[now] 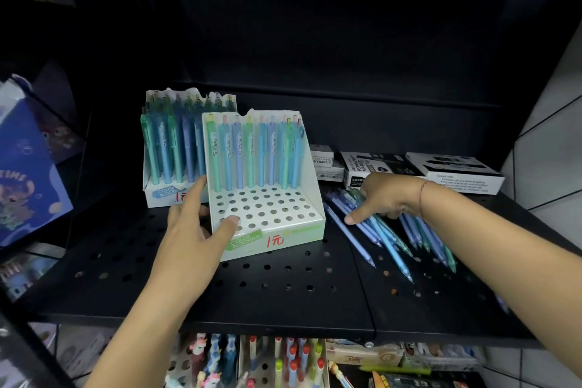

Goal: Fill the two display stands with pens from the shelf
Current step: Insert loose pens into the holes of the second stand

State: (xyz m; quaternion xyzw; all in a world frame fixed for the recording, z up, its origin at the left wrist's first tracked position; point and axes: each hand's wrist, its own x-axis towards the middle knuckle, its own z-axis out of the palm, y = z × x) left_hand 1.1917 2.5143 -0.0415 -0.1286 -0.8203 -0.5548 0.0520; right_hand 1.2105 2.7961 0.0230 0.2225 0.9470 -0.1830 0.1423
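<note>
Front stand (267, 211) sat mid-shelf, angled a bit. Only its back row held pens, standing upright in green, blue and lilac. The holes in front of them were bare. Rear stand (163, 167) stood just behind and to its left, touching or nearly so, packed with the same pens. Both carried a "COLOR BLOCKING" label and a red price mark.

Loose pens (393, 242) lay in a fanned pile flat on the black perforated shelf (283, 287), right of the front stand, tips toward you.

Your left hand (195, 224) braced the front stand's left front corner. The thumb lay flat on the holed deck and the index finger ran straight up the outside wall. Fingers were extended, not wrapped round anything.

Your right hand (381, 198) was down on the pile with its fingers curled round a few pens. One green pen stuck out at the knuckles, and the thumb pointed left. A red thread (422, 198) ran round that wrist.

Marker boxes (378, 167) sat behind the pile. A blue cartoon bag (28, 179) hung far left. More pen racks (283, 362) showed on the tier below.
</note>
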